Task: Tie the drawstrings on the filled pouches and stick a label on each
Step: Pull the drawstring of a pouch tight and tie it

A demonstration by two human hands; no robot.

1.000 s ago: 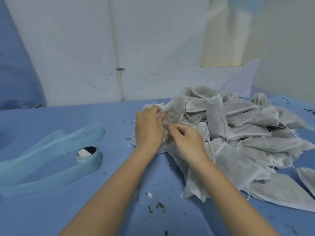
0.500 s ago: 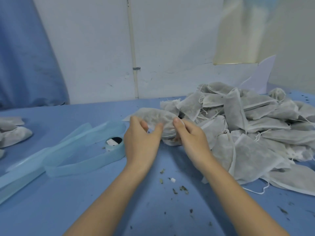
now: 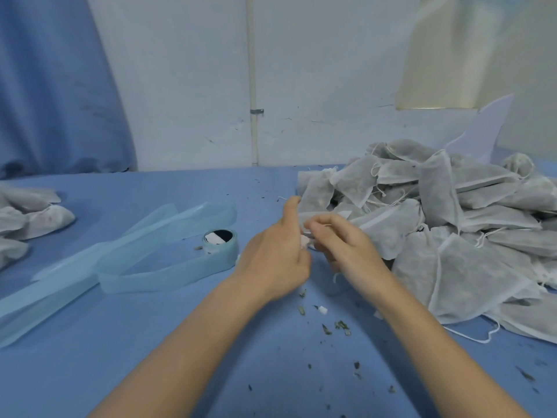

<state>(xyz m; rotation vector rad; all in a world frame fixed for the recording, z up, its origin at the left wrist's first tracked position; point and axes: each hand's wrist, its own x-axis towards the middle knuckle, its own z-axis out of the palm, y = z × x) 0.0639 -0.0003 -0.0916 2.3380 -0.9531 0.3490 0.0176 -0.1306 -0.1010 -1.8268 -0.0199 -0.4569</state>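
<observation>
Two hands up at table centre, close together, fingertips almost meeting. My left hand (image 3: 275,260) has fingers curled in with the thumb raised; my right hand (image 3: 346,245) is curled too, pinching a thin white drawstring (image 3: 324,227) near the thumb. Something small and pale sits between the two hands, mostly hidden, so I can't tell what it is or whether the left hand actually grips it. A short string end hangs below the right hand.

Pouches: the big pile (image 3: 446,224) of grey mesh pouches fills the right side of the table, just behind and beside my right hand, loose strings trailing off its near edge. A smaller group of pouches (image 3: 33,215) lies at the far left edge, well apart from the pile.

Label roll (image 3: 219,239) sits left of my left hand, pale blue, with long backing strips (image 3: 126,254) unspooled across the table toward the left.

Surface: blue table (image 3: 150,357), littered with dark herb crumbs (image 3: 340,325) mainly in front of my hands, plus one small white scrap (image 3: 323,309) among them.

Room: scuffed white wall (image 3: 196,86) behind, a vertical white pipe (image 3: 251,86) clipped to it, blue curtain (image 3: 54,86) at left, a pale yellowish sheet (image 3: 452,55) at upper right.
</observation>
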